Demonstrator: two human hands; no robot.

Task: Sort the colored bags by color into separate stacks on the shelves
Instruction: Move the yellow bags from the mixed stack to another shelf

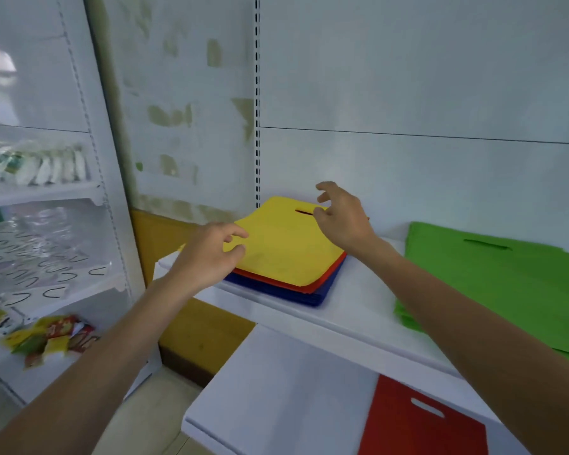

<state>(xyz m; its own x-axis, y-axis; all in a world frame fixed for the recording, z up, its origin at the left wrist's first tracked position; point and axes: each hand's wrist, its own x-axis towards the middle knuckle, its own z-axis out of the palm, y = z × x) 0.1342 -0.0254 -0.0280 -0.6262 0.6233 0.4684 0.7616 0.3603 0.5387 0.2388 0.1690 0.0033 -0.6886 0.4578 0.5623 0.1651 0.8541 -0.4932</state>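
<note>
head view: one mixed pile is seen on the upper shelf [358,310], pushed toward the back wall next to the slotted upright [257,126]. The yellow bag [286,244] lies on top, handle slot toward the wall. Red bags [312,285] are stacked under it and blue bags [296,295] at the bottom; the pile's edges are not squared up

The left hand [207,257] is held over the near-left corner of the yellow bag. Its fingers are loosely curled, thumb and forefinger are apart with yellow showing between them, and nothing is pinched. Whether the fingertips touch the bag cannot be told

The right hand [342,215] is raised over the far side of the yellow bag, by the handle slot. Its fingers are spread and half bent, and nothing is held. Contact with the bag cannot be told

A green stack [493,277] is laid flat on the same shelf to the right, well apart from the mixed pile and partly covered by the right forearm

A single red bag [418,425] is laid flat on the lower shelf [276,389], toward its right side, handle cut-out up

To the left a second shelf unit [112,224] is seen, blurred: white packs [37,164] are lined up on a higher level and small yellow, red and green packets [46,336] are scattered on a lower one
</note>
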